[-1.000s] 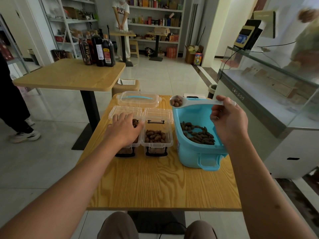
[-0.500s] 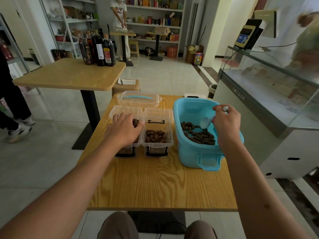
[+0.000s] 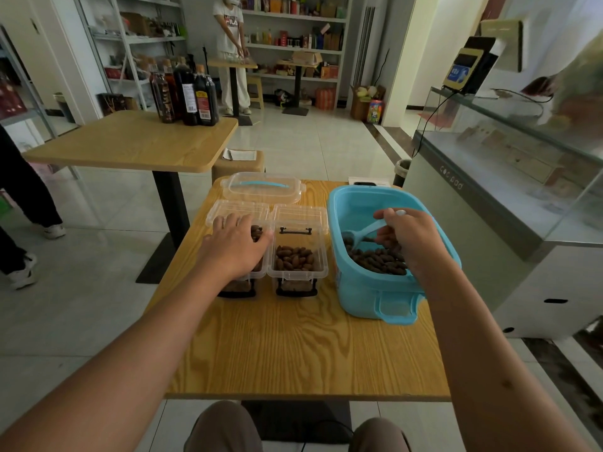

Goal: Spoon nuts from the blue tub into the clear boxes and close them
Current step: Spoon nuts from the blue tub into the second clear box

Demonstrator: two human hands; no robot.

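Observation:
The blue tub (image 3: 368, 288) stands on the right of the wooden table (image 3: 293, 347), with dark nuts (image 3: 375, 261) in its bottom. My right hand (image 3: 408, 239) is inside the tub and grips a pale spoon (image 3: 365, 231) whose bowl dips into the nuts. Two clear boxes sit side by side left of the tub, both with lids folded back. The right box (image 3: 298, 256) holds nuts. My left hand (image 3: 233, 249) lies over the left box (image 3: 243, 278), fingers spread across its top, hiding most of its contents.
A clear lid with a blue handle (image 3: 261, 187) lies at the table's far edge. A second table (image 3: 130, 141) with dark bottles (image 3: 186, 93) stands far left. A glass counter (image 3: 509, 177) runs along the right. A person stands at the back shelves; legs show at the left.
My right hand brought the spoon down from above the tub's far rim into the tub, and its bowl now sits among the nuts. My left hand stayed on the left box.

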